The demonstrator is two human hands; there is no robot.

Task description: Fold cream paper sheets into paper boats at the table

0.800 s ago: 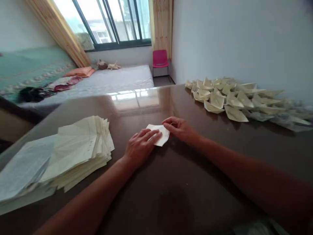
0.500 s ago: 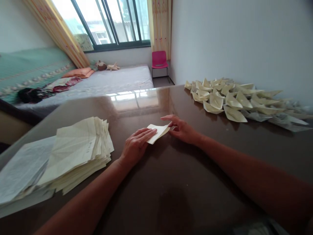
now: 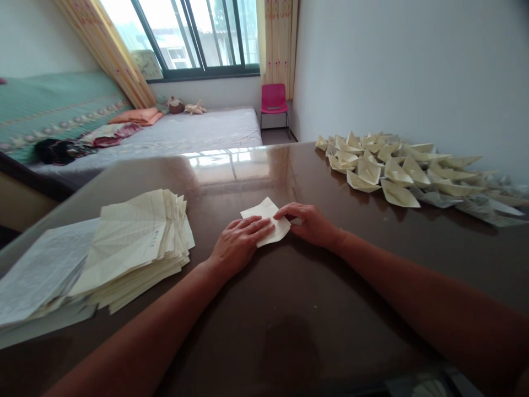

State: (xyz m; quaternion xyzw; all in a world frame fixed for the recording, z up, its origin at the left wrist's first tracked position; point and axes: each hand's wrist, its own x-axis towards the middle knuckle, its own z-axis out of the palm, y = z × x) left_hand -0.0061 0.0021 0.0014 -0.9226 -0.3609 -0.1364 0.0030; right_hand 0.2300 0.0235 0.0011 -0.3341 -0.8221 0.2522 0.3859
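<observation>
Glossy brown counter carries a small folded paper near its middle. Left hand lies flat, unclenched, on the paper; right hand touches its right side, whether pinching I cannot tell. Leftward, a paper stack; rightward, paper boats; beyond, a bed.

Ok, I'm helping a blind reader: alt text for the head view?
A person's left hand lies across a small cream paper on a brown table; the right hand touches the paper's edge. A paper stack lies to the left, boat-shaped papers to the right.
</observation>
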